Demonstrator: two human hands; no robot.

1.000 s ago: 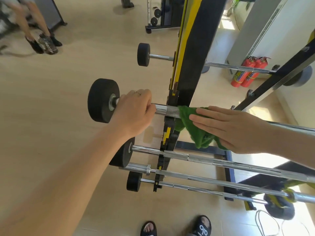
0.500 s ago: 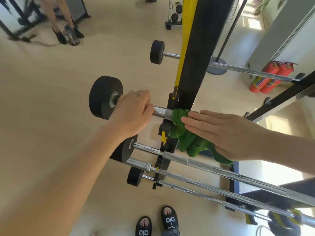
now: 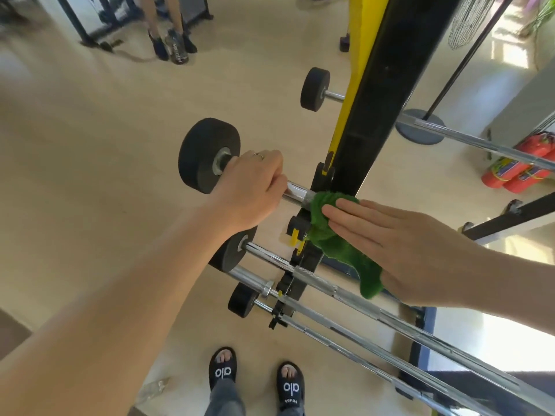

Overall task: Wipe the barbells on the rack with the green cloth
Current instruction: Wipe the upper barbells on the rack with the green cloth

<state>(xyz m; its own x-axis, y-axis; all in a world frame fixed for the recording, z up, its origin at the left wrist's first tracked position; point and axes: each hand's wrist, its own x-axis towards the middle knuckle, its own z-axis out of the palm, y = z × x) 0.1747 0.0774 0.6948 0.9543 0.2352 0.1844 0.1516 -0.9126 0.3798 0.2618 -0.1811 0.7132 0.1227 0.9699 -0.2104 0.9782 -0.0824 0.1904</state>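
Note:
A black and yellow rack upright point(image 3: 375, 115) carries several chrome barbells with black end weights. My left hand point(image 3: 252, 190) is closed around the shaft of one barbell point(image 3: 295, 192), just inboard of its black end weight point(image 3: 207, 154). My right hand point(image 3: 396, 244) lies flat, fingers straight and together, pressing the green cloth point(image 3: 330, 235) onto the same shaft right beside the rack's hook. The cloth drapes down below my palm. Lower barbells point(image 3: 345, 295) lie underneath.
Another barbell point(image 3: 315, 90) sits higher on the rack. Red fire extinguishers point(image 3: 516, 172) lie at the right, near a round grey stand base point(image 3: 420, 130). Another person's legs point(image 3: 168, 31) are at the top left. My sandalled feet point(image 3: 255, 376) stand below.
My right hand has slid the green cloth leftward along the shaft, up to the rack's hook. My left hand has kept its grip. The view has tilted downward.

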